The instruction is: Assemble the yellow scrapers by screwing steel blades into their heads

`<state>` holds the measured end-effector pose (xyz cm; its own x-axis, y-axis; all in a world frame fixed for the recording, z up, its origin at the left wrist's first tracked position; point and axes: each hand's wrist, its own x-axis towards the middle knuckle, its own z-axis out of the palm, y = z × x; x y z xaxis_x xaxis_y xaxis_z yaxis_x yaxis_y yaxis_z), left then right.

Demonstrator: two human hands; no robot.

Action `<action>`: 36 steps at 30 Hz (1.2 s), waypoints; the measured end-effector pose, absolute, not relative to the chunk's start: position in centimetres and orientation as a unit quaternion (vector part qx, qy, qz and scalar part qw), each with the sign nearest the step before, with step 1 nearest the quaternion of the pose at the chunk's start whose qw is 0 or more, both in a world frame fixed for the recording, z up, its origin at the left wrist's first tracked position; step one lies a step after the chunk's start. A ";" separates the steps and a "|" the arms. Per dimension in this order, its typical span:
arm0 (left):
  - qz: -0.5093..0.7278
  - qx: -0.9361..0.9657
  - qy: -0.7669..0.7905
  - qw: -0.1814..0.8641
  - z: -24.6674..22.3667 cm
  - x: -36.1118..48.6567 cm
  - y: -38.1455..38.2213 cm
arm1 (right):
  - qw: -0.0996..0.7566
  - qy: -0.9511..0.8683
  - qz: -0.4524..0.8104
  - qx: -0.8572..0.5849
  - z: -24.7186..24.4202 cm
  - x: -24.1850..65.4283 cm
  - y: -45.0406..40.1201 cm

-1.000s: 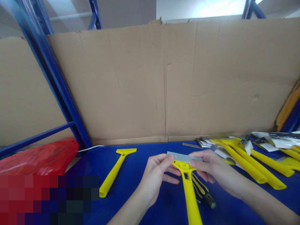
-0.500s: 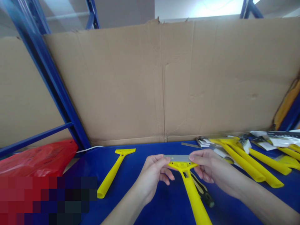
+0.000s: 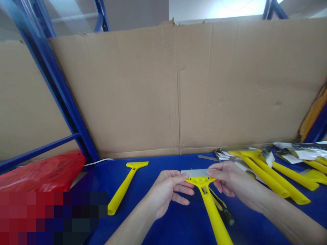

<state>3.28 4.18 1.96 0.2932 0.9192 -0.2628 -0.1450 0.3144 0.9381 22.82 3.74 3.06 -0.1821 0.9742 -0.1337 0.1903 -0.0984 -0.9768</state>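
Observation:
A yellow scraper [image 3: 214,214] points its head away from me, its handle running down past the bottom edge of the view. Along its head lies a flat grey metal blade [image 3: 196,173]. My left hand [image 3: 170,189] pinches the left end of the blade and head between thumb and index finger, the other fingers loosely spread. At the opposite end, my right hand [image 3: 227,177] pinches the blade and head the same way. Beneath the scraper, partly covered by it, a black-and-beige handled tool [image 3: 224,211] rests on the blue table [image 3: 163,231].
Another yellow scraper handle [image 3: 124,187] lies to the left. Several yellow scrapers [image 3: 268,173] and packaged pieces [image 3: 304,153] are heaped at the right. A thin metal strip [image 3: 208,158] lies near the cardboard wall [image 3: 143,95]. Red plastic bags [image 3: 51,170] sit at far left.
The scraper and both hands have shifted very slightly right. My left hand's lower fingers have stretched out a little more. Both hands keep their pinch on the blade and head.

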 end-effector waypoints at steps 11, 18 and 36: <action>0.429 0.408 0.452 0.668 2.0 2.9 4.7 | 0.346 -0.576 0.466 -0.576 3.5 23.9 4.5; 0.482 0.371 0.449 0.654 2.2 1.7 5.5 | 0.379 -0.589 0.184 -0.690 3.2 29.9 7.6; 0.462 0.381 0.454 0.660 1.9 2.0 5.3 | 0.231 -0.684 0.290 -0.629 2.8 32.0 6.8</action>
